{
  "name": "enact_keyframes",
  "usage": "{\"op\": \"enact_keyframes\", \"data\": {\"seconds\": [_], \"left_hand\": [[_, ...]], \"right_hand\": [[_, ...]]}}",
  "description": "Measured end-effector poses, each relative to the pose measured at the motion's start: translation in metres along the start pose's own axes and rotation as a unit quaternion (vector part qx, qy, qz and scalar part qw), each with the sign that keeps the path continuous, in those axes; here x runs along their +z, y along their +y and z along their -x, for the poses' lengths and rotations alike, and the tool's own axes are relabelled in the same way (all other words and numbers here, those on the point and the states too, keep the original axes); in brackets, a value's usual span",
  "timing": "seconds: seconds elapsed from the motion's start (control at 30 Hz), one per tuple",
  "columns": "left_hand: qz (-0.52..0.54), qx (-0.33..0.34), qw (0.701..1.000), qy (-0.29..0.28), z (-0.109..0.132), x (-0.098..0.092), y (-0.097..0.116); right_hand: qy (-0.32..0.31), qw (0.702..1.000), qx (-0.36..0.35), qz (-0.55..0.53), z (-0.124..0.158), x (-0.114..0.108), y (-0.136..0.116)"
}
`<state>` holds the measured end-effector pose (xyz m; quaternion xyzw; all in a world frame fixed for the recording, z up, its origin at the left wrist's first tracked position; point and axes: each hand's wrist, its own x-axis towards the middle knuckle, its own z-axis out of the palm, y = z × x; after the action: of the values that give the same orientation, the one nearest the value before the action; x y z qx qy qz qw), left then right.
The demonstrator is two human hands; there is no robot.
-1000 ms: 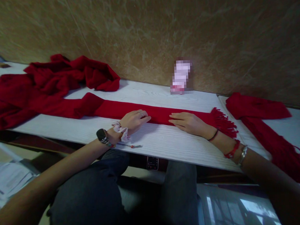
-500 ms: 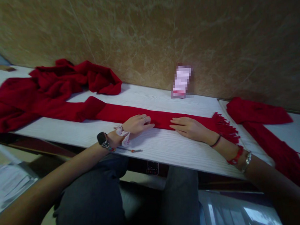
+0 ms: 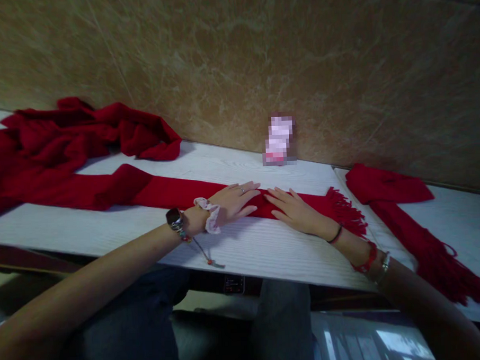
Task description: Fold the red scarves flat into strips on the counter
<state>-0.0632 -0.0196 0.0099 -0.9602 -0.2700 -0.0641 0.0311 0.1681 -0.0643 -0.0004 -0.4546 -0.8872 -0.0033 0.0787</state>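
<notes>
A long red scarf (image 3: 185, 191) runs flat across the white tabletop, its fringe (image 3: 347, 211) at the right end. My left hand (image 3: 235, 202) rests on the scarf with its fingers stretched out, pointing right. Close to its fingertips, my right hand (image 3: 295, 209) lies on the same fabric, fingers spread and pointing left. Neither hand grips the cloth. Toward the left, the strip has a raised fold (image 3: 123, 185) and runs into a crumpled heap of red cloth (image 3: 43, 141).
A phone with a blurred screen (image 3: 278, 140) leans against the marbled wall (image 3: 219, 59). Another red fringed scarf (image 3: 389, 184) lies folded at the right of the white table (image 3: 227, 249). Below the table edge another phone (image 3: 234, 284) shows near my legs.
My left hand has opened from curled fingers to stretched ones and moved nearer my right hand, whose fingers are more spread. The whole view has shifted slightly.
</notes>
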Motion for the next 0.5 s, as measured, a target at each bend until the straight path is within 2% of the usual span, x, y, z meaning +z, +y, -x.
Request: {"op": "enact_keyframes", "data": {"seconds": [0.13, 0.3, 0.5], "left_hand": [[0.013, -0.028, 0.997, -0.069, 0.0, 0.014, 0.002], [0.019, -0.056, 0.997, -0.048, 0.007, 0.016, 0.003], [0.01, -0.088, 0.994, -0.062, 0.008, 0.016, 0.007]], "right_hand": [[-0.049, 0.998, 0.003, 0.039, 0.005, 0.001, 0.0], [-0.065, 0.993, 0.067, 0.068, 0.028, -0.001, 0.011], [-0.07, 0.971, 0.198, 0.111, 0.085, 0.002, 0.054]]}}
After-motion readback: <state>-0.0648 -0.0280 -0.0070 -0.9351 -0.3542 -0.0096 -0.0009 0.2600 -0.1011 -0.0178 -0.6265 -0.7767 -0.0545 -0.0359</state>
